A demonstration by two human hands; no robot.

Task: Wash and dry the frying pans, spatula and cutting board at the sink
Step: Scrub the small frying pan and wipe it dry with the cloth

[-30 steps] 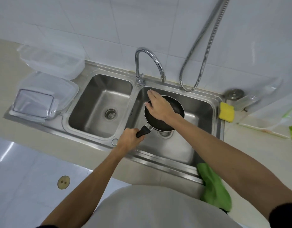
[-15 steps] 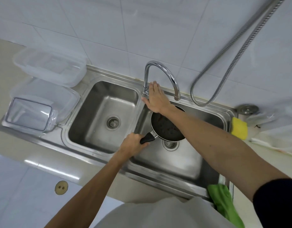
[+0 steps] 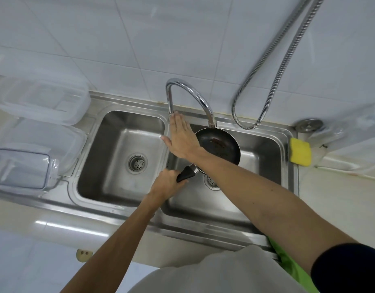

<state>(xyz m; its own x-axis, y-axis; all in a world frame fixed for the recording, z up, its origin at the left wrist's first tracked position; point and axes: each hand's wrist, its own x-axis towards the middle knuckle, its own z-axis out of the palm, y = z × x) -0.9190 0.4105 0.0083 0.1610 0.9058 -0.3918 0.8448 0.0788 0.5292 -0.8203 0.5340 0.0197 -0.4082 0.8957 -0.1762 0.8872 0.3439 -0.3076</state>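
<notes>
The left hand (image 3: pixel 168 180) is wrapped round the black handle (image 3: pixel 185 175) of the frying pan (image 3: pixel 220 144) and holds it above the right basin of the sink (image 3: pixel 260 149). The right hand (image 3: pixel 180 136) is flat, with its fingers straight and together. It reaches across the pan's near-left edge, and its fingertips (image 3: pixel 175 117) touch the foot of the tap (image 3: pixel 188 92). Whatever lever or knob sits there is hidden under the fingers, so I cannot tell how it is worked.

The step seems to be turning the water on. To do it well, the left hand should hold the pan level and steady, with the bowl right under the spout, which ends just beyond the pan's far rim. The water is best started gently so it doesn't splash off the dark surface. Brown scraps lie in the bowl, which makes that the place for the stream to land.

The pan faces up. Its long axis runs from the handle in the left hand, away and to the right, to the bowl just right of the right hand's wrist. A yellow sponge (image 3: pixel 300 152) lies on the sink rim well off to the right of both hands, ready for scrubbing. A green cloth (image 3: pixel 288 263) hangs near the right elbow.
</notes>
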